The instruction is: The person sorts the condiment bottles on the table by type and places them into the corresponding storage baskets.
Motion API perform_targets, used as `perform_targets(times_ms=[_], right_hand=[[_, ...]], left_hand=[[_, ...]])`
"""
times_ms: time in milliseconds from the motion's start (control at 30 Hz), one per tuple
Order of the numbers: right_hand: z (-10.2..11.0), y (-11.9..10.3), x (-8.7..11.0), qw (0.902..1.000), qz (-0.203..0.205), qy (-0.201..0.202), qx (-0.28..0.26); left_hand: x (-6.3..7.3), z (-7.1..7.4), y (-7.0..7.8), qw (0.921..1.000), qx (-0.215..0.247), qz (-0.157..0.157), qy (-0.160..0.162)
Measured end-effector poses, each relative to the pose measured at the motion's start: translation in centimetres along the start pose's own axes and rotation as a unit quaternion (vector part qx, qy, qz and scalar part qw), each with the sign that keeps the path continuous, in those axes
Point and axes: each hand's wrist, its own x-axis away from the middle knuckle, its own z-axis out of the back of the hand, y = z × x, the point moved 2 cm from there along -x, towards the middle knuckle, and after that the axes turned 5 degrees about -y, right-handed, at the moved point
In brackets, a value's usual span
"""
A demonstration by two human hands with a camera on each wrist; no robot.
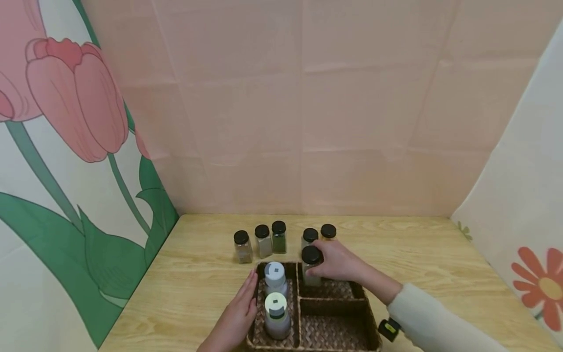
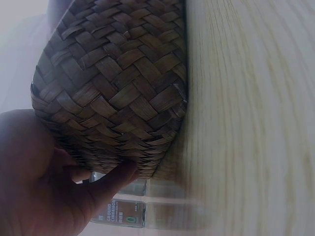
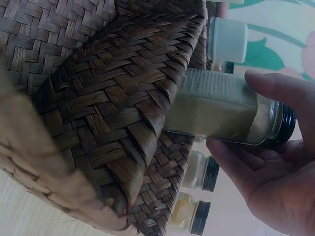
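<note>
My right hand (image 1: 337,262) pinches a glass spice jar (image 3: 216,110) with a black lid, fingers and thumb near its top. The jar holds a pale brownish powder. Its lower end is inside the back right compartment of a woven basket (image 1: 333,301); whether it touches the floor there, I cannot tell. My left hand (image 1: 237,310) rests against the basket's left outer wall, fingers stretched along it. In the left wrist view, that hand (image 2: 54,182) touches the woven corner. Two white-capped bottles, one behind (image 1: 274,276) and one in front (image 1: 278,320), stand upright in the long left compartment.
Behind the basket stand several black-lidded spice jars: a brown one (image 1: 243,248), a pale one (image 1: 263,242) and a green one (image 1: 279,238) at left, another pale jar (image 1: 306,241) and a yellowish one (image 3: 183,211) at right. A pink cloth wall (image 1: 303,122) borders the wooden table (image 1: 422,264).
</note>
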Motion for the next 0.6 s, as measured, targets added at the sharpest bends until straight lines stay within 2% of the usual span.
perform_targets(times_ms=[233,400,600], right_hand=[[-0.59,-0.16,-0.12,0.9999,0.010,-0.003,0.000],[-0.77,-0.10,-0.18,1.0000,0.001,-0.008,-0.003],[-1.08,0.01,-0.27,0.9997,0.013,-0.018,-0.006]], left_hand=[[0.19,-0.09,-0.16,1.0000,-0.003,0.009,-0.001],[0.17,-0.03,-0.11,1.0000,-0.002,0.006,0.002],[0.07,-0.07,0.00,1.0000,-0.002,0.005,0.003]])
